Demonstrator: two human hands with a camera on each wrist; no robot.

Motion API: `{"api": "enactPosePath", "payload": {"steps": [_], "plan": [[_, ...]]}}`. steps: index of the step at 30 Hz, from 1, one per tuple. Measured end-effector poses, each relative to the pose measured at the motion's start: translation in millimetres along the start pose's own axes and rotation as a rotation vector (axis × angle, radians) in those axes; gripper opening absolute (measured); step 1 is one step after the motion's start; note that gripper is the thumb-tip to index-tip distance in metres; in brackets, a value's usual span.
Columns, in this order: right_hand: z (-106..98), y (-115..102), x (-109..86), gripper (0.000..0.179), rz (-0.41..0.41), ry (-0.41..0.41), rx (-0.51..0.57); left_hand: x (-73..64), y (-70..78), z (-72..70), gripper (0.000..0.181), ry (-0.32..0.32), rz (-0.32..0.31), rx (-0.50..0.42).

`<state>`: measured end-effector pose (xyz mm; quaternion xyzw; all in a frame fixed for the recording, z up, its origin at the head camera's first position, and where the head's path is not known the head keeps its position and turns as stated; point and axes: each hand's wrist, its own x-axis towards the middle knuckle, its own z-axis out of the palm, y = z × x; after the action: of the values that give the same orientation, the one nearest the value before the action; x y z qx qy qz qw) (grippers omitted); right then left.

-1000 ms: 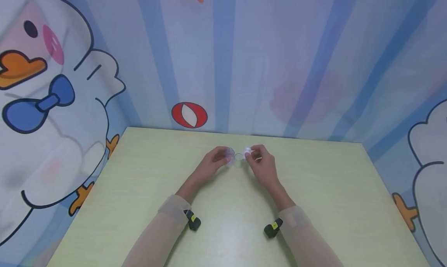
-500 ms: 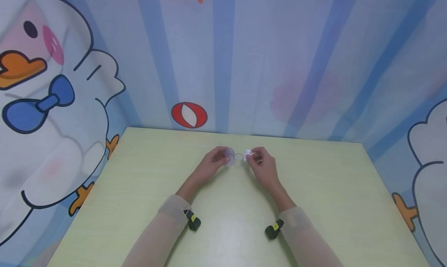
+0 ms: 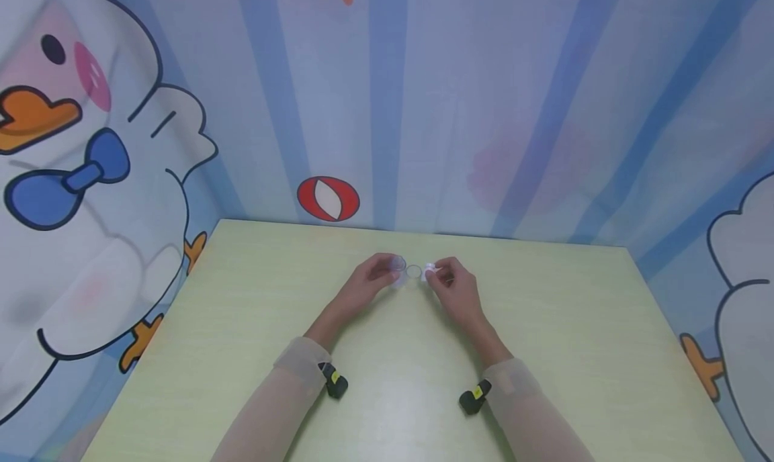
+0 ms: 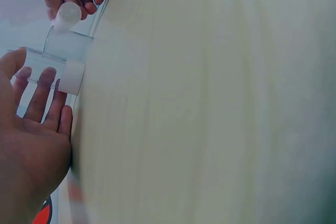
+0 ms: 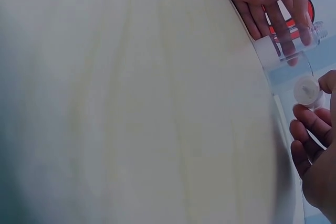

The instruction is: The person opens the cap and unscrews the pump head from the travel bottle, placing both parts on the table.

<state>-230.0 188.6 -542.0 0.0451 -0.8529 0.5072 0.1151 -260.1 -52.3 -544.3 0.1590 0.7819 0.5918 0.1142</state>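
In the head view my left hand holds a small clear bottle above the table. The right wrist view shows its threaded, uncovered neck and a whitish band at the other end. My right hand pinches a small white piece with a round end, shaped like a bottle top; its exact kind is unclear. Between the hands stands a clear, open-rimmed cylinder, also visible as a see-through cylinder in the left wrist view. Fingers partly hide the bottle and the white piece.
A pale wooden table lies under both arms. Behind it hangs a blue striped backdrop with cartoon ducks at the sides. Black wrist cameras are strapped over the sleeves.
My right fingers have lowered slightly, and the white piece has shifted and turned a little in their pinch. The left hand, bottle and clear cylinder look unmoved.
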Motion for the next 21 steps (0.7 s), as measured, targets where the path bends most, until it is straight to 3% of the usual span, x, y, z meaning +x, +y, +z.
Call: {"api": "enactPosePath", "payload": {"steps": [21], "plan": [[0.0, 0.7, -1.5, 0.029, 0.078, -0.02, -0.059, 0.5, -0.1, -0.1, 0.046, -0.004, -0.002, -0.003]]}}
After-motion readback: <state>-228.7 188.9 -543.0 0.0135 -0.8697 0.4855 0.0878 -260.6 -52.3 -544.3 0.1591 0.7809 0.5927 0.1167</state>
